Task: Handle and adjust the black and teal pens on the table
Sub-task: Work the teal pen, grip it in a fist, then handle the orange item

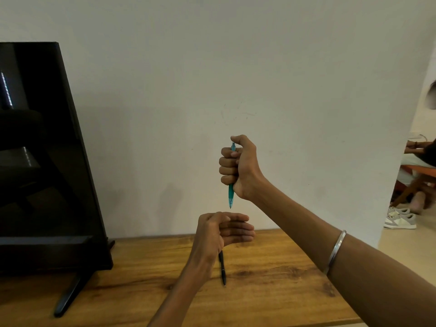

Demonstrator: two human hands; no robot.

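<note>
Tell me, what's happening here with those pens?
A person at a wooden table is working with two pens. Their right hand is raised in front of the wall, fist curled round the teal pen, which points tip down. The left hand hovers just below it with relaxed fingers, holding nothing. The black pen lies on the table, partly hidden behind that hand. A dark monitor stands to the left.

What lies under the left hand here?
Under the left hand the black pen lies on the wooden table, tip toward the camera. Its far end is covered by the hand.
</note>
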